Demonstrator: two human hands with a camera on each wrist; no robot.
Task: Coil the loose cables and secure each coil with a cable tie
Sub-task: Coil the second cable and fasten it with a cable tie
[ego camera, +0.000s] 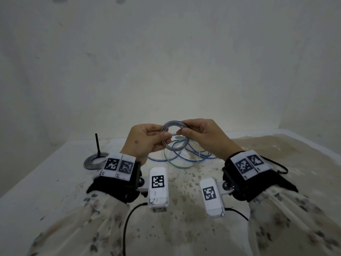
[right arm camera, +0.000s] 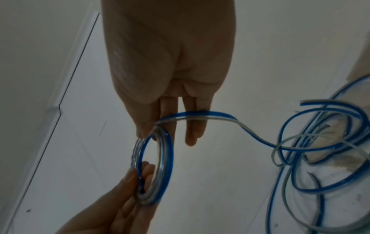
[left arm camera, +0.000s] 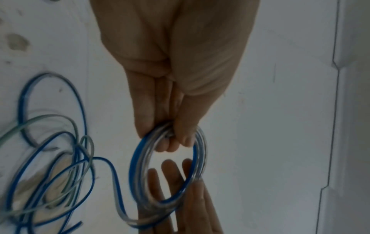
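I hold a small coil [ego camera: 173, 123] of blue-and-clear cable up above the table, between both hands. My left hand [ego camera: 167, 138] pinches its left side between thumb and fingers; in the left wrist view my left hand [left arm camera: 172, 137] grips the coil [left arm camera: 134, 166] at its top. My right hand [ego camera: 181, 131] pinches the right side. In the right wrist view my right hand [right arm camera: 156, 133] holds the coil [right arm camera: 169, 158], and the cable's free length runs across two of its fingers. The rest of the loose cable [ego camera: 201, 156] [left arm camera: 80, 102] [right arm camera: 254, 136] lies tangled on the table below.
At the left of the stained white table [ego camera: 55, 182] lies a flat wound coil [ego camera: 92, 161], and a black cable tie [ego camera: 97, 145] sticks upright from it. A pale wall stands close behind the table.
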